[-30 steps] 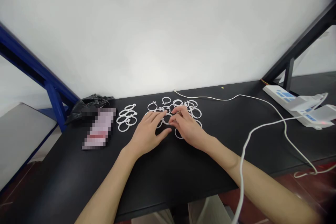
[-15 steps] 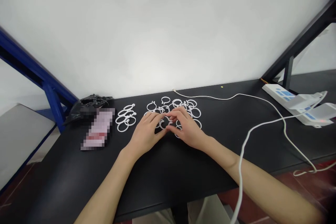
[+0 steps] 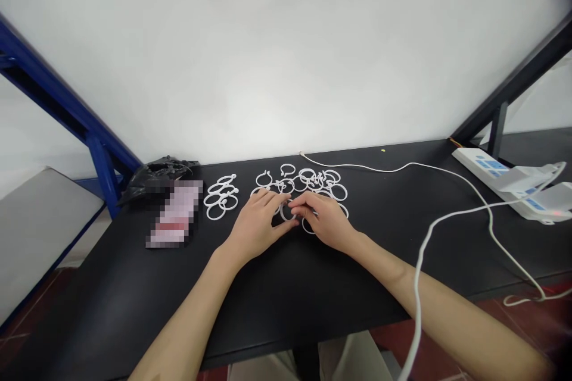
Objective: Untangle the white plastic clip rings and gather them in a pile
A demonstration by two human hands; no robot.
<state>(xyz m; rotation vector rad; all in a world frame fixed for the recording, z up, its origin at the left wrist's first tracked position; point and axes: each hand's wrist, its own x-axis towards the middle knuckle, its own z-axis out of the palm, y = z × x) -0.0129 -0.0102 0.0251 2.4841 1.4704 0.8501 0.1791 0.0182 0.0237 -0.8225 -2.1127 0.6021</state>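
Between my two hands is a white plastic ring (image 3: 288, 212), shaped like a shower curtain ring. My left hand (image 3: 259, 220) curves round it, the index finger at its far side and the thumb at its near side. From the right, my right hand (image 3: 326, 217) pinches the ring's edge with thumb and fingertips close together; the gripped part is hidden. Several more white rings (image 3: 337, 191) lie loosely around and behind my hands, some overlapping. To the left of my left hand, a separate group of overlapping white rings (image 3: 216, 209) rests on the black table (image 3: 268, 297).
A black plastic bag (image 3: 154, 181) and a blurred-out pink packet (image 3: 179, 211) lie at the left. White power strips (image 3: 496, 175) stand at the right, their white cable (image 3: 422, 250) looping across the right forearm. A white wall (image 3: 286, 59) rises behind the table.
The view has shifted slightly. My right fingers have drawn closer together on the ring, and the fingertips of my two hands have moved a little apart.
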